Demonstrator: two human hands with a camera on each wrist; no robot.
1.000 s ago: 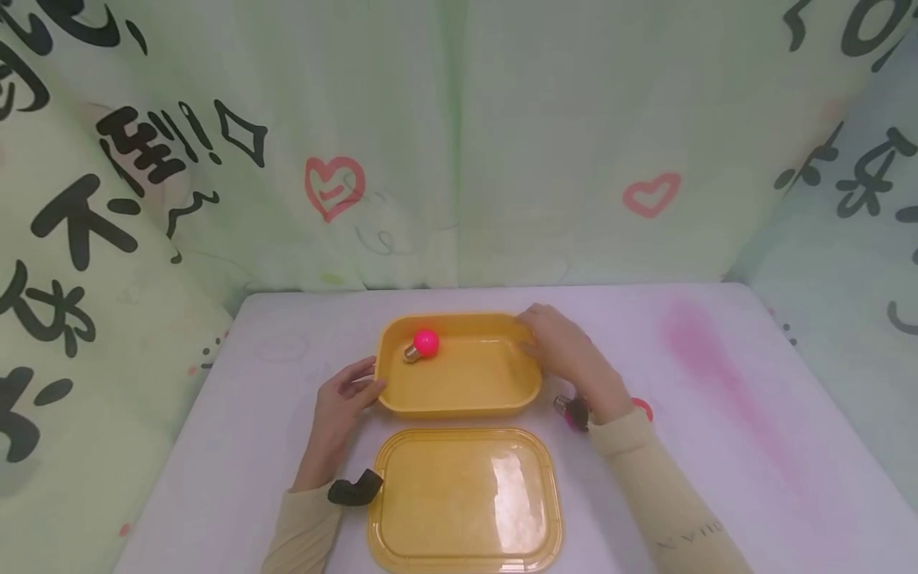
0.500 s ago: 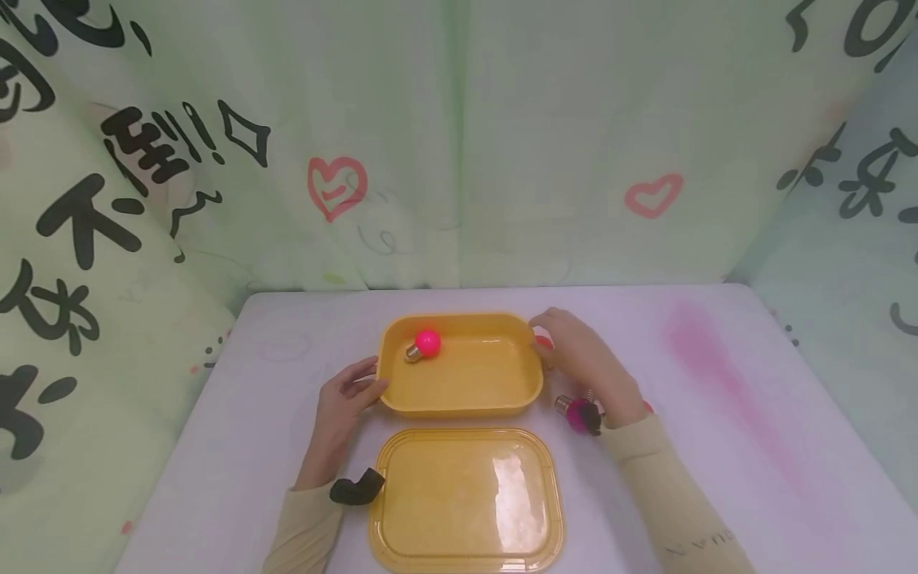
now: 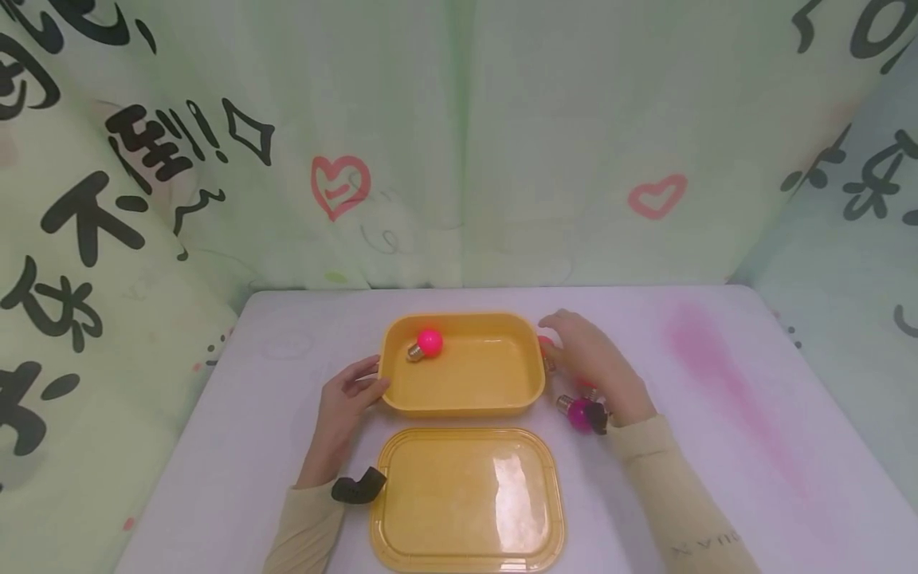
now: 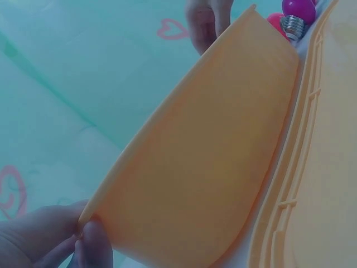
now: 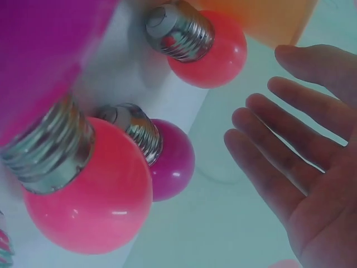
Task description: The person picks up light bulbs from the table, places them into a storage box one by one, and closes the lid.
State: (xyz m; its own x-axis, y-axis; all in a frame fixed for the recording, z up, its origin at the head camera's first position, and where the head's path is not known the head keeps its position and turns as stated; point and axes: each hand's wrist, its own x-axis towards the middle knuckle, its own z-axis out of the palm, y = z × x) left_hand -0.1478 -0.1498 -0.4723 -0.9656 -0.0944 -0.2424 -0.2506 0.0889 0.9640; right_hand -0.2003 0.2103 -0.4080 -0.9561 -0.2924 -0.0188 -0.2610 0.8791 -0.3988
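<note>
Left hand (image 3: 346,404) pinches rim of yellow box (image 3: 480,375) holding pink bulb (image 3: 430,343). Right hand (image 3: 594,356) released, fingers extended, near red bulb (image 5: 223,58) beside box. Yellow lid (image 3: 459,502) lies on counter (image 3: 215,446).

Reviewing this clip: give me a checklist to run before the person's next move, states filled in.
1. Box steadied: ok; the left hand pinches the rim of the yellow box.
2. Right hand free: ok; the right hand has extended fingers and holds nothing.
3. Opening uncovered: ok; the yellow lid lies apart, in front.
4. All bulbs inside: not ok; only a pink bulb is; others, including a red bulb and a purple bulb, lie outside.
5. Exact count outside: cannot tell; some are partly hidden.
</note>
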